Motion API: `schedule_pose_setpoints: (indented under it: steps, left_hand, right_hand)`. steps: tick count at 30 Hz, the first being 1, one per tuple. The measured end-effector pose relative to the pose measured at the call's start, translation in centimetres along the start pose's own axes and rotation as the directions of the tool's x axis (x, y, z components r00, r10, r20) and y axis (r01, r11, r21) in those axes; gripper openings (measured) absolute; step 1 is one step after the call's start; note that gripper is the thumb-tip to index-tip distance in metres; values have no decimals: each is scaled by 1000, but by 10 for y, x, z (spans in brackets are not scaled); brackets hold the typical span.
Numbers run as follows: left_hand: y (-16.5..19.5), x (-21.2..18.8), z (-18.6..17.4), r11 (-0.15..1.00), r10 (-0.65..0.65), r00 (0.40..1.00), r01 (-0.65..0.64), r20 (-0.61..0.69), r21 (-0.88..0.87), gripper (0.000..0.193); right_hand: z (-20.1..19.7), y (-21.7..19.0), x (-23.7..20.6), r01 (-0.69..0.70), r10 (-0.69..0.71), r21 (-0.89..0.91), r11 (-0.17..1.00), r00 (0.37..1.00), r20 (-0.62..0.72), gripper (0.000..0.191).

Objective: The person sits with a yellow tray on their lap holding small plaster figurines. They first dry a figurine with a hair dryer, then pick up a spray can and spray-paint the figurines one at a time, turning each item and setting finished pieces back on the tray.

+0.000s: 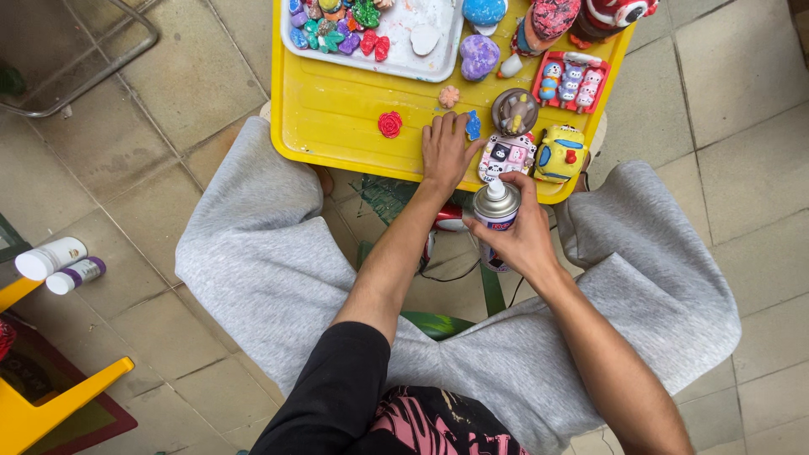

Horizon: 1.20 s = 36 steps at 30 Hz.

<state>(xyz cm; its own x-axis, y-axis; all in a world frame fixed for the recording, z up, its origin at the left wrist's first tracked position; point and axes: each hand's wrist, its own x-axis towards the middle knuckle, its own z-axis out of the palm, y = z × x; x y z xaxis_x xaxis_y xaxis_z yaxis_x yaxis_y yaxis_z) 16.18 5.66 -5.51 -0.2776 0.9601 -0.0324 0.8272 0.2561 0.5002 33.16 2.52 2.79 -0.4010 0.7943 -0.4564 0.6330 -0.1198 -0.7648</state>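
Observation:
My right hand (524, 240) grips a spray can (495, 211) with a white nozzle, held upright just below the near edge of a yellow tray (337, 118). Resting flat on the tray is my left hand (447, 150), its fingertips beside a small blue painted figure (474, 126). A red rose-shaped figure (389, 125) lies left of that hand. To its right sit a pale plaque with small faces (506, 157), a yellow painted piece (560, 155) and a brown round piece (514, 110).
A white tray (404, 55) holds several small painted figures at the back. A red plaque (571, 82), a purple blob (479, 56) and larger painted figures stand nearby. Two white bottles (59, 264) lie on the tiled floor at left, near a yellow chair (50, 404).

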Motion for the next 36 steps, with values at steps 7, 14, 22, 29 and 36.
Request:
schedule_pose_setpoints:
  steps: [7, 14, 22, 29, 36]
  left_hand:
    - [-11, 8, -1, 991, 65, 997, -70, -44, -116, 61]
    - [-62, 11, -38, 979, 132, 988, -142, -81, -147, 66]
    - [-161, 2, -189, 671, -350, 898, 41, -268, -740, 47]
    - [-168, 2, -218, 240, -443, 862, -152, -248, -959, 40]
    - [-176, 20, -228, 232, -423, 857, -211, -293, -950, 36]
  right_hand:
    - [1, 4, 15, 61, -58, 22, 998, 992, -108, 80]
    - [21, 4, 30, 193, -169, 136, 972, 971, -167, 74]
    - [92, 3, 76, 458, -450, 43, 888, 884, -123, 74]
    - [144, -16, 100, 437, -420, 64, 897, 889, -185, 73]
    - [178, -58, 103, 522, -512, 82, 849, 851, -118, 75]
